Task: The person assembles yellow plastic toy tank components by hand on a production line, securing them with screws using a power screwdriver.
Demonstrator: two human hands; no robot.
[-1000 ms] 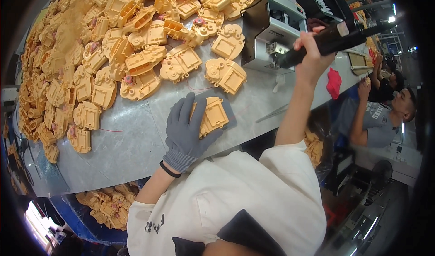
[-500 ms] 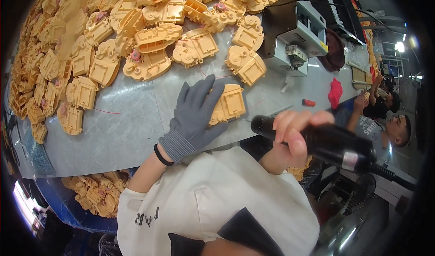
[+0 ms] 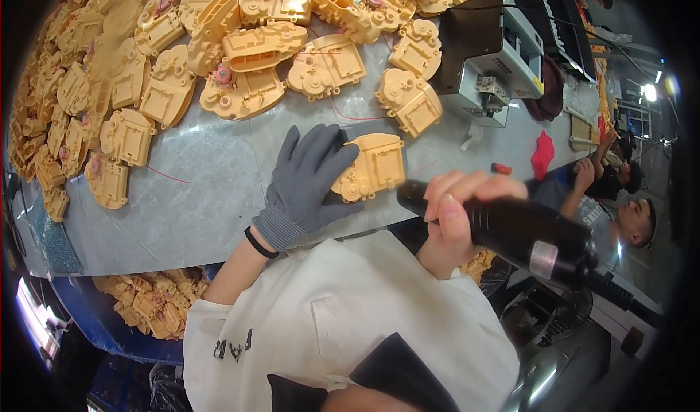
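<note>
- Tan housings (image 3: 120,76), one lot: piled across the upper left of the grey tabletop (image 3: 211,215).
- Blue bin (image 3: 87,313), one: set below the table's front edge; filled with more tan parts.
- Left hand (image 3: 302,175), grey-gloved: laid open with fingers extended, the left side of the worked housing being touched.
- Worked housing (image 3: 383,165), tan, one: placed near the front edge of the tabletop, between the hands.
- Right hand (image 3: 463,211), bare: closed around the black handheld tool.
- Boxy machine (image 3: 481,65), grey and black: stood farther back.
- Black handheld tool (image 3: 521,230), corded: held tilted, narrow end directed leftward; whether the housing is touched cannot be told.
- Red cloth (image 3: 542,155), one: crumpled on the tabletop.
- Co-worker (image 3: 594,211): seen at far right.
</note>
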